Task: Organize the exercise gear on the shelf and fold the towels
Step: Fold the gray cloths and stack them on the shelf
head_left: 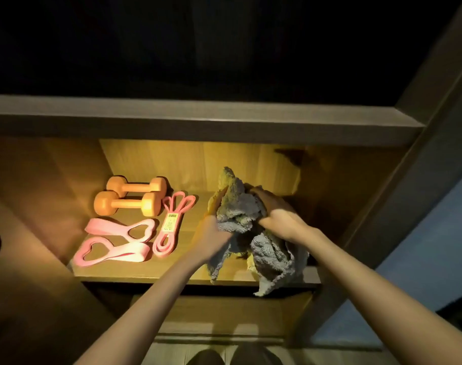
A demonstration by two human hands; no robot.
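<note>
Your left grip (pixel 211 235) and right grip (pixel 280 219) are clutching the bunched towel (pixel 237 204); its end, dangling past the shelf (pixel 135 272), could snag.

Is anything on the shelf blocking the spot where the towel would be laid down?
Nothing visible does. The left hand and right hand grip the towel over the right part of the shelf. The dumbbells and bands lie to the left, apart from it.
</note>
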